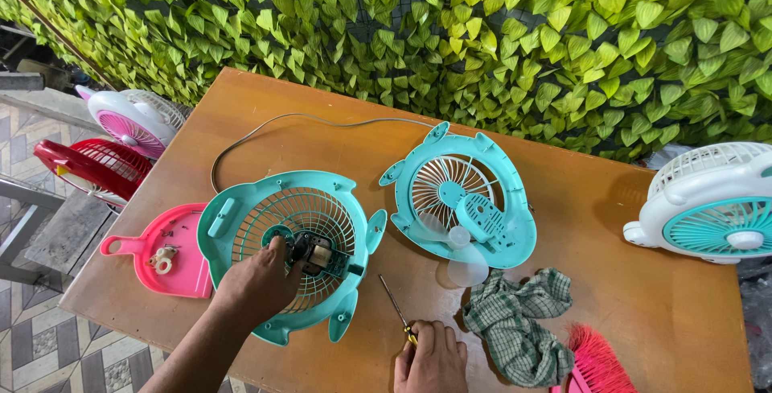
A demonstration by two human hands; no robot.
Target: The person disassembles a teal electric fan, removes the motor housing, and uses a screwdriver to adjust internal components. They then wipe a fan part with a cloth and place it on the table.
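While the left hand [259, 280] pinches the small motor [318, 255] seated in the teal grille shell [241, 216], steadying it mid-surface, the right hand [432, 358] lies loosely closed on a screwdriver [396, 309], kept ready beside it.

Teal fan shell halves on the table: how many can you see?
2. One teal grille half with the motor lies under the left hand; the other teal half lies right of it, mid-table. The white fan at the right edge is assembled, not counted.
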